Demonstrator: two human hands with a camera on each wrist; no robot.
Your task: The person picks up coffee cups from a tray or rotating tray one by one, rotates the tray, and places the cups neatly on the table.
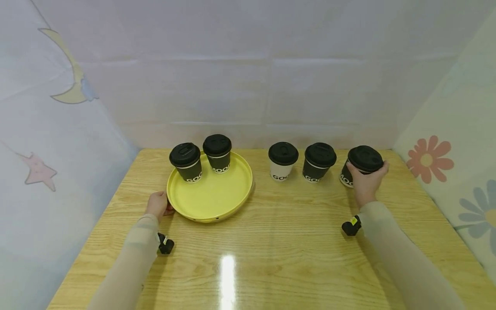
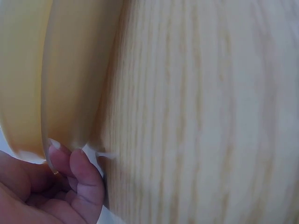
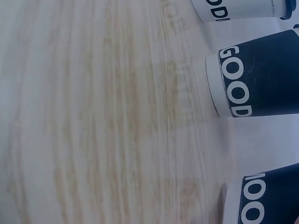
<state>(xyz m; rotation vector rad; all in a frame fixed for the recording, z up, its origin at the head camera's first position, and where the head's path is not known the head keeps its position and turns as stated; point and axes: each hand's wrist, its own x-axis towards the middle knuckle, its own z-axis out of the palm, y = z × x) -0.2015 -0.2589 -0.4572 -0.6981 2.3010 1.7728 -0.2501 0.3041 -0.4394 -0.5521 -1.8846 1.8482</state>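
Before me, the table (image 1: pixel 279 249) shows pale wood grain and a bright streak of light (image 1: pixel 227 280). A creased whitish back wall (image 1: pixel 267 94) rises behind it; the left wall (image 1: pixel 42 116) bears a yellow moon (image 1: pixel 78 75) and pink star (image 1: pixel 40 173), the right wall (image 1: pixel 461 112) a red flower (image 1: pixel 426 160).

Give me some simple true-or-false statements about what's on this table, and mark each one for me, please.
1. Two dark cups stand on the yellow tray. True.
2. The left hand holds a cup. False: its fingers grip the tray's rim.
3. The right hand grips the rightmost cup. True.
4. The white cup is on the tray. False: it stands on the table.
5. All five cups have black lids. True.
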